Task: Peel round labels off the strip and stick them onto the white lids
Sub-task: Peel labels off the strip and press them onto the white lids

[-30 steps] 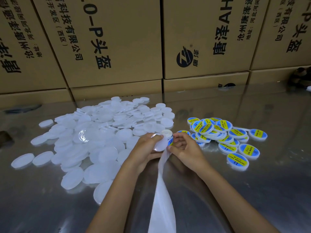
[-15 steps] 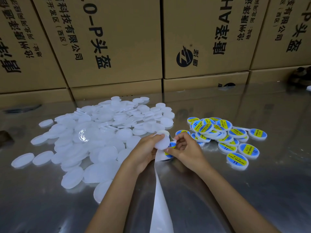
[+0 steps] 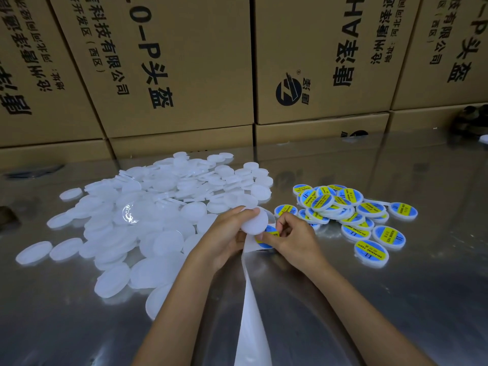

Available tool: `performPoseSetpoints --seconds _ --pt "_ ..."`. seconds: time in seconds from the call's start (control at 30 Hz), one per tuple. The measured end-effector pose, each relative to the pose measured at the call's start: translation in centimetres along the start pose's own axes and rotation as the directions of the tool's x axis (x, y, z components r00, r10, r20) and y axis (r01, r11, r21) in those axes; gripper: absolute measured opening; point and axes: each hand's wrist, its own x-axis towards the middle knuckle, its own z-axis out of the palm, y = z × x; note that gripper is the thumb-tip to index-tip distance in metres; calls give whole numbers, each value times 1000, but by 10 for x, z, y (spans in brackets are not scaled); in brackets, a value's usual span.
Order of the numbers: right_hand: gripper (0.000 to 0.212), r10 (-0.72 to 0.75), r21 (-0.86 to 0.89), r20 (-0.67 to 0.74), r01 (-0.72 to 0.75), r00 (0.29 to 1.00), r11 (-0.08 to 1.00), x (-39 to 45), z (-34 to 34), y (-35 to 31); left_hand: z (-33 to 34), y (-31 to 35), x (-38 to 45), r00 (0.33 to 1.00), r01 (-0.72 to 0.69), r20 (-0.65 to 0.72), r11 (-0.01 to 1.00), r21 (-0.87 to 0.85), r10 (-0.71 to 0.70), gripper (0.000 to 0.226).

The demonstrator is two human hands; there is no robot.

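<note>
My left hand grips a plain white lid above the table, fingers curled round its edge. My right hand pinches a round blue and yellow label at the top of the white backing strip, just under the lid. The strip hangs down between my forearms to the bottom edge. A large heap of bare white lids lies to the left. Several labelled lids are piled to the right.
The work surface is a shiny metal table. Stacked cardboard boxes with black print wall off the back. A dark object sits at the far right edge, another at the left edge.
The white lid has tilted up in my left hand, and more of the label shows below it as my right hand draws it off the strip.
</note>
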Motion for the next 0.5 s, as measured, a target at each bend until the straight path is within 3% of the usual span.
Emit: performPoseSetpoints --seconds 0.23,0.5 --pt "40 -82 -140 65 91 994 986 -8 0 -6 6 4 -8 1000 -15 10 990 138 13 37" --pt "30 -26 53 174 17 984 998 -10 -3 -8 8 3 -5 996 10 -86 963 268 14 40"
